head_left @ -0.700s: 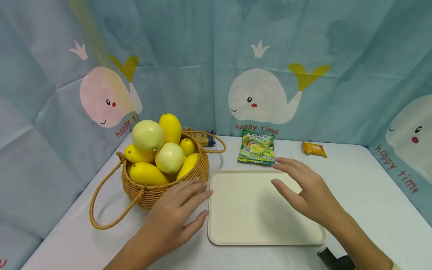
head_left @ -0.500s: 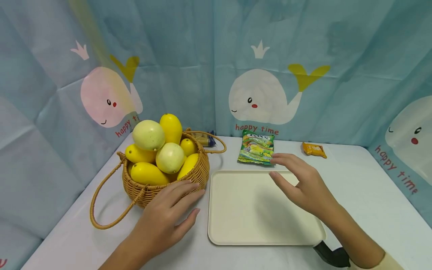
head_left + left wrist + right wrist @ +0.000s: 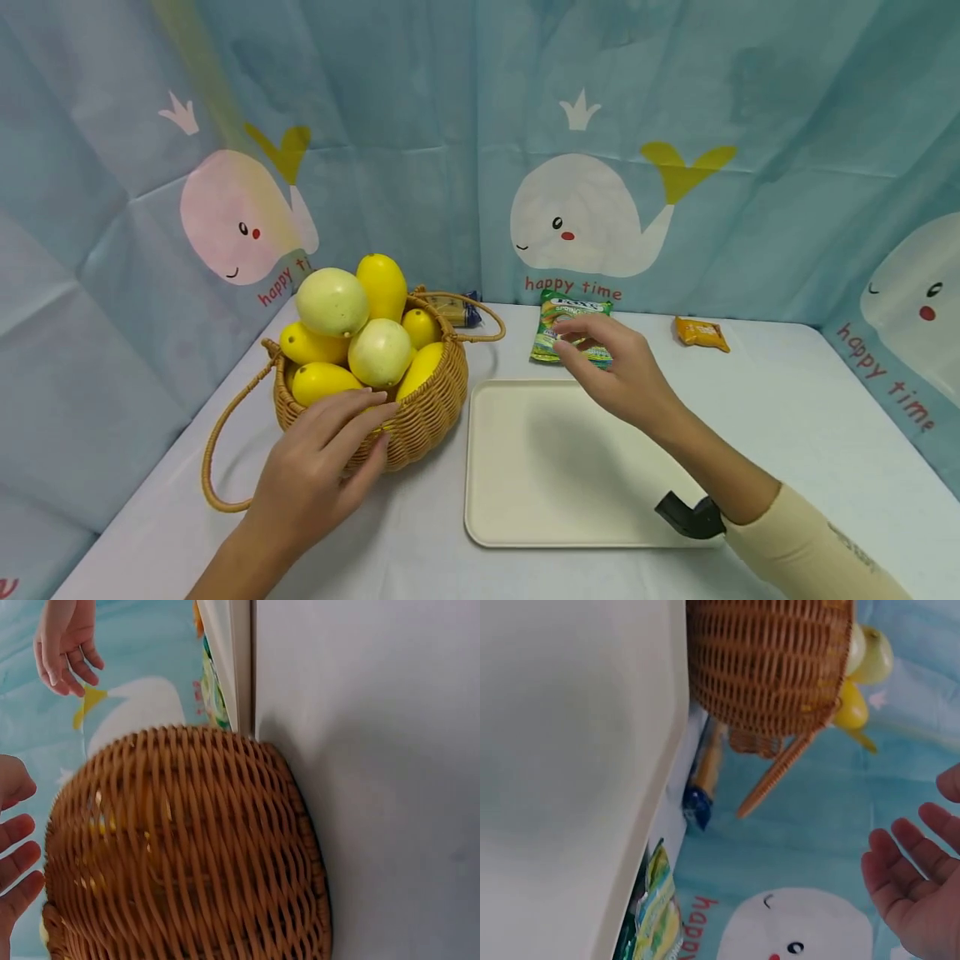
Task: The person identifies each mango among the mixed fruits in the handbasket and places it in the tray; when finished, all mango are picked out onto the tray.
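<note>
A wicker basket (image 3: 427, 421) stands at the left of the table, heaped with yellow mango-like fruits (image 3: 382, 287) and round pale green fruits (image 3: 332, 302). In the head view my left hand (image 3: 311, 467) overlaps the basket's near side, fingers loosely bent and holding nothing. The left wrist view has its fingertips (image 3: 26, 859) beside the woven wall. My right hand (image 3: 618, 367) hovers above the far part of a cream tray (image 3: 517, 500), fingers relaxed, nothing in them. It partly covers a green candy bag (image 3: 546, 337) behind the tray.
A small orange packet (image 3: 701, 333) lies at the back right. A blue and gold packet (image 3: 453, 310) is partly hidden behind the basket. One basket handle (image 3: 213, 450) droops to the left, the other (image 3: 498, 325) to the right. Whale-printed cloth (image 3: 420, 208) walls the table's back and sides.
Both hands have moved left. The left hand has shifted from near the tray's edge to the basket's front, and the right hand now overlaps the candy bag. Basket and tray stay put.
</note>
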Demonstrator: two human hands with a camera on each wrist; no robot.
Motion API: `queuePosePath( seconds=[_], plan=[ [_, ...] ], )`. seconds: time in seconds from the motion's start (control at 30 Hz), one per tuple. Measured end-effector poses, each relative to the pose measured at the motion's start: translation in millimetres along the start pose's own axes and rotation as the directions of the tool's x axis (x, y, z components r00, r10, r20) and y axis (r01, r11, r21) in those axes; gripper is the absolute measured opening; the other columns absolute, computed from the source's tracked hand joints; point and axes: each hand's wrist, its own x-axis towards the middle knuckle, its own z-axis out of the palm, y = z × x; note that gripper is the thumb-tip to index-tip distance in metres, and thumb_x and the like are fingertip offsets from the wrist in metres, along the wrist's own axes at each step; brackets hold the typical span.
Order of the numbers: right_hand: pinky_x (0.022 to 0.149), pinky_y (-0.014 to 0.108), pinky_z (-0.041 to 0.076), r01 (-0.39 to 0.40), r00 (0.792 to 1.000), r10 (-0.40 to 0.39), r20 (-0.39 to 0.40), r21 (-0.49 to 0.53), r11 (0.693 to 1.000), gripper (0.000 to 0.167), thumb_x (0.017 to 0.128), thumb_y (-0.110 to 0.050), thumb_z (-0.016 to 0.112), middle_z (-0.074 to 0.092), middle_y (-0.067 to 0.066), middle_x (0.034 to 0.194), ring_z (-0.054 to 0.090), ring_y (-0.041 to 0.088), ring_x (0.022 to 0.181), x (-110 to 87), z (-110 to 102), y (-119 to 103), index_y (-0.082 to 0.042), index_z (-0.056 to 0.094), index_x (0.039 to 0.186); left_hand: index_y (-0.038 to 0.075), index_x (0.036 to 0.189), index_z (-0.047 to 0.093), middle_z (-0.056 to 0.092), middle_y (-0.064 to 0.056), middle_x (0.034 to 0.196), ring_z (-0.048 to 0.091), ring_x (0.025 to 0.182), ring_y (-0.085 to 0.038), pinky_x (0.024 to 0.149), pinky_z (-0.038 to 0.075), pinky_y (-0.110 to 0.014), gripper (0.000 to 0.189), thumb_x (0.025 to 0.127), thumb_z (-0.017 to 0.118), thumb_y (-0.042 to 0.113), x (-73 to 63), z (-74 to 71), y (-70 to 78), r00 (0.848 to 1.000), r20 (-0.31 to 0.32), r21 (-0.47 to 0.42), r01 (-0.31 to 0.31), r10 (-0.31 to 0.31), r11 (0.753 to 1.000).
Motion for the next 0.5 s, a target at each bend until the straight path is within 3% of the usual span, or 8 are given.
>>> queuePosePath(
  seconds=[0.23, 0.5],
  plan=[
    [0.082, 0.035, 0.057, 0.008, 1.0, -0.01, 0.022, 0.082, 0.997, 0.016, 0.095, -0.007, 0.066, 0.068, 0.0, 0.107, 0.065, 0.014, 0.096, 25.4, 26.7, -2.0, -0.004, 0.069, 0.11, 0.005, 0.109, 0.074, 0.069, -0.009, 0.113, 0.064, 0.1, -0.028, 0.105, 0.035, -0.017, 0.041, 0.104, 0.047, 0.035, -3.5, 3.1, -10.6, 1.0, -0.016, 0.013, -0.005, 0.005, 1.0],
    [0.081, 0.035, 0.055, 0.096, 0.994, -0.096, 0.058, 0.011, 0.995, 0.018, 0.096, -0.013, 0.064, 0.068, 0.004, 0.108, 0.062, 0.015, 0.097, 47.1, 55.6, -2.8, -0.005, 0.07, 0.112, 0.006, 0.114, 0.073, 0.069, -0.007, 0.113, 0.064, 0.099, -0.025, 0.102, 0.039, -0.018, 0.038, 0.103, 0.048, 0.033, -8.5, 5.4, -16.7, 0.999, 0.036, 0.019, 0.003, -0.004, 1.0]
  ],
)
